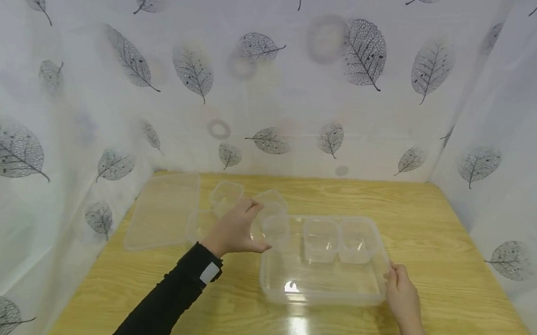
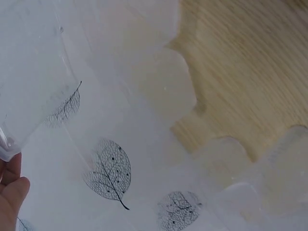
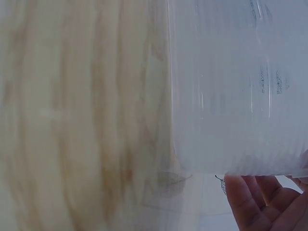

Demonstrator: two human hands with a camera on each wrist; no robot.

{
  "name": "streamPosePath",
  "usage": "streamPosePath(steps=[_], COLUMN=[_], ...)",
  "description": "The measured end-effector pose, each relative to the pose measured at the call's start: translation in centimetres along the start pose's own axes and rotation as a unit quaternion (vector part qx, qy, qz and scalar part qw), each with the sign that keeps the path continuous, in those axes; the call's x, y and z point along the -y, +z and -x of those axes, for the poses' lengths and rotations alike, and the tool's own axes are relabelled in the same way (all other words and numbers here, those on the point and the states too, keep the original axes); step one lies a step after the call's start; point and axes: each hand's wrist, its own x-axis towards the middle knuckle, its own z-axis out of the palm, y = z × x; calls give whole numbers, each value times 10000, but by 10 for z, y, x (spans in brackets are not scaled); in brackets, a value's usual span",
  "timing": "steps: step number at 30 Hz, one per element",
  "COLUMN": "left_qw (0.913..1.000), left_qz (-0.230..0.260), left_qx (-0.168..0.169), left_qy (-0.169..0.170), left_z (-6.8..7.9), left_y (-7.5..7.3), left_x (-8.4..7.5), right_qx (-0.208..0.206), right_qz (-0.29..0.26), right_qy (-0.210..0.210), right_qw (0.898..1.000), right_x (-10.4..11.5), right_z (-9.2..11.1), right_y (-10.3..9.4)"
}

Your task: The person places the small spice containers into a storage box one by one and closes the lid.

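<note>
A large clear plastic box point(image 1: 325, 287) stands on the table. My right hand point(image 1: 401, 299) grips its right wall, and the right wrist view shows the fingers point(image 3: 240, 197) at the edge of the box. Inside, toward the back right, sit two small clear containers point(image 1: 320, 242). My left hand point(image 1: 233, 231) holds another small clear container point(image 1: 278, 230) between spread thumb and fingers, over the box's left end. In the left wrist view, the thumb point(image 2: 17, 192) is at the corner of this see-through piece.
Left of the box, several more small clear containers point(image 1: 227, 193) stand on the wooden table point(image 1: 449, 260). A flat clear lid point(image 1: 162, 211) lies at the far left. Leaf-printed curtains point(image 1: 275, 92) enclose the back and sides.
</note>
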Motion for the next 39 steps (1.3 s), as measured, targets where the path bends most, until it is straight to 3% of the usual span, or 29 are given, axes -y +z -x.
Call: streamPosePath(steps=[4,13,17,22,24,27,31,34,39], left_qw=[9997,9944,9915,9889,9880,9879,9863,9836,9820], left_qz=[-32,131,177,-218,-436,-477,-402,-433,-410], left_qx=[8,1035,1289,1465,1474,1471,1599,1752,1837], left_qy=[250,193,22,90,164,131,18,-50,-146], left_z=[-1,4,6,8,9,11,12,11,11], left_y=[12,35,44,54,57,59,61,62,62], left_x=[-14,-38,-38,-36,-35,-35,-33,-32,-32], right_qx=[20,140,183,159,119,-67,-57,57,-16], right_qz=[13,23,25,-55,-74,38,46,-59,-30], right_qy=[98,296,297,311,310,247,326,376,307], right_qw=[9999,9995,9994,9994,9994,9997,9994,9993,9995], right_x=[1,4,3,-1,-6,-33,-26,1,-2], right_z=[1,1,1,1,-1,-7,-6,1,1], right_y=[0,0,0,4,7,21,18,4,6])
